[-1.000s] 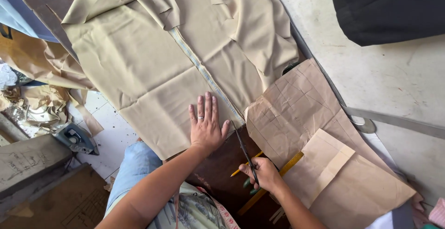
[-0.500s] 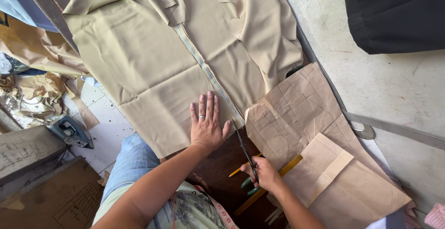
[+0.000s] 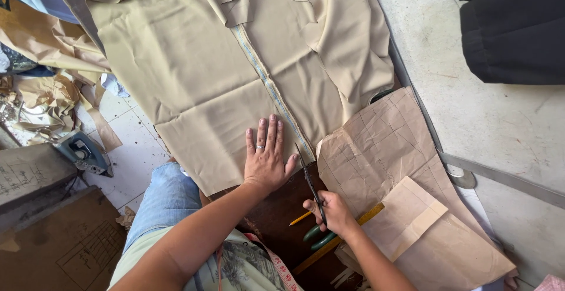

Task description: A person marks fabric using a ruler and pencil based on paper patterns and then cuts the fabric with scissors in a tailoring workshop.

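Head view, looking down at a cutting table. Since half a second ago the camera has tipped slightly, so the cloth (image 3: 235,73) sits a little higher and further right in the picture; both hands lie as they did, and the scissors (image 3: 312,191) have not visibly advanced.

Going left to right: at the far left, off the table, crumpled brown paper (image 3: 41,91) lies on a tiled floor (image 3: 126,144), with a small blue-grey machine (image 3: 82,153) just below it and flat cardboard (image 3: 53,238) at the bottom left corner. The person's knee in blue jeans (image 3: 165,200) shows by the table's near edge.

The beige cloth covers the table's left and middle, a pale seam strip (image 3: 268,85) running down its centre. The left hand (image 3: 268,155) lies flat and fully open on the cloth's near edge, fingers spread, a ring on one finger, gripping nothing. Just right of it, the right hand (image 3: 332,211) is closed round the green handles of the scissors, whose dark blades point up toward the cloth's edge beside the seam. How far the blades are parted cannot be told. A yellow pencil (image 3: 301,218) and a yellow ruler (image 3: 338,241) lie on the dark table (image 3: 276,220) by that hand.

Further right, brown paper patterns (image 3: 388,150) overlap, a smaller folded piece (image 3: 412,217) on top. A metal ruler (image 3: 500,176) crosses the pale worktop (image 3: 471,114) beyond. A black garment (image 3: 518,26) lies at the far right corner.
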